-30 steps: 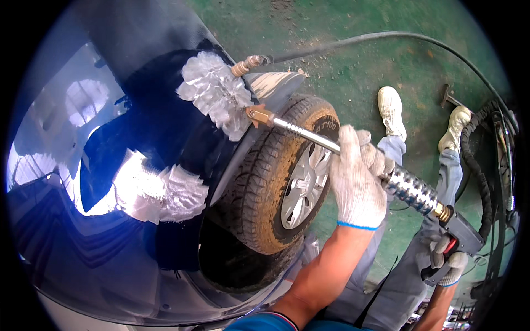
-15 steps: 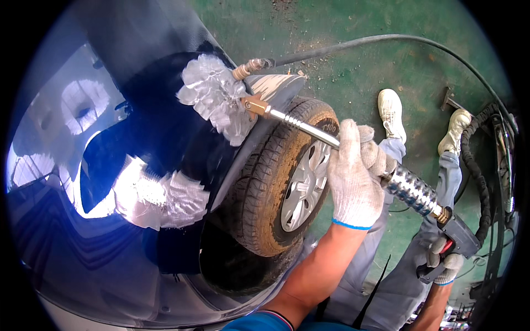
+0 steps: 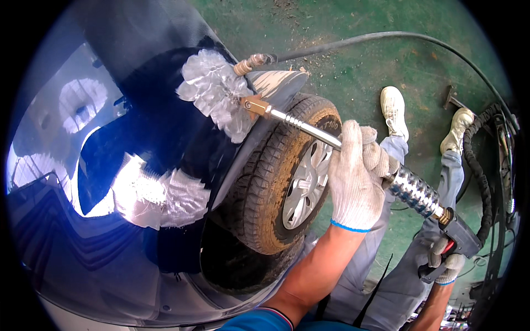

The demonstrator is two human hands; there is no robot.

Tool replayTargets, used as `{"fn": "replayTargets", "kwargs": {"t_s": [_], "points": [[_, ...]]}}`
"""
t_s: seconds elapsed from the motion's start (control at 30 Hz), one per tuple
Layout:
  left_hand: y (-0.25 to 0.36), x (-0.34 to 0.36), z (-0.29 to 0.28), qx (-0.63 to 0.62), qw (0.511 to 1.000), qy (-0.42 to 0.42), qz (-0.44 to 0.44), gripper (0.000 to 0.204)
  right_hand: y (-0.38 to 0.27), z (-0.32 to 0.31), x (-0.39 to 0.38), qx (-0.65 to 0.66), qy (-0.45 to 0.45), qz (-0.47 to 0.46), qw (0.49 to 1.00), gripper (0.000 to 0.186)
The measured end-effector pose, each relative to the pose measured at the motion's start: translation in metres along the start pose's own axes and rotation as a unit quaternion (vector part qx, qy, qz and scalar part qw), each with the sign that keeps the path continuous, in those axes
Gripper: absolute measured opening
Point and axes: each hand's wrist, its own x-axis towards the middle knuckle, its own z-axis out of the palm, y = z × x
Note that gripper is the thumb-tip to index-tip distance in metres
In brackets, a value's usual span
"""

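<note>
My left hand point(image 3: 358, 179), in a white knit glove with a blue cuff, is closed round the bright metal shaft point(image 3: 306, 130) of a slide-hammer dent puller. My right hand point(image 3: 448, 262), gloved alike, grips the black pistol handle point(image 3: 462, 237) with a red trigger at the tool's rear end. A ribbed chrome sleeve point(image 3: 414, 192) sits on the shaft between my hands. At the far end, the brass-coloured tip point(image 3: 255, 106) meets a bare-metal patch point(image 3: 216, 91) sanded into the dark blue car panel point(image 3: 160, 105). A second bare patch point(image 3: 160, 196) lies nearer to me.
A copper-coloured terminal point(image 3: 253, 63) on a thick black cable point(image 3: 375, 37) sits at the panel's edge. Below the panel are a muddy tire point(image 3: 262, 182) and silver wheel point(image 3: 305, 185). My shoes stand on the green floor point(image 3: 331, 71); more cables and a metal stand point(image 3: 503, 165) are at right.
The view has shifted slightly. Both hands keep their hold on the dent puller, and its tip stays at the same bare patch.
</note>
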Motion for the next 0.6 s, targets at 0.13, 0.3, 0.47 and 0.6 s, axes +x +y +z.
{"fn": "replayTargets", "kwargs": {"t_s": [0.13, 0.3, 0.47, 0.6], "points": [[-0.002, 0.003, -0.004, -0.015, 1.0, -0.007, -0.005, 0.037, -0.008, 0.003, 0.002, -0.02, -0.001, 0.018, 1.0, 0.04], [0.0, 0.002, -0.005, -0.011, 1.0, -0.023, -0.009, 0.037, -0.008, -0.001, 0.001, -0.028, 0.002, 0.023, 0.999, 0.041], [-0.002, 0.002, -0.01, -0.002, 1.0, -0.028, 0.008, 0.037, -0.001, -0.005, -0.002, -0.025, -0.007, 0.005, 1.0, 0.037], [0.001, 0.001, -0.007, 0.001, 0.999, -0.031, -0.009, 0.037, 0.002, 0.0, -0.001, -0.012, 0.003, -0.01, 1.0, 0.035]]}}
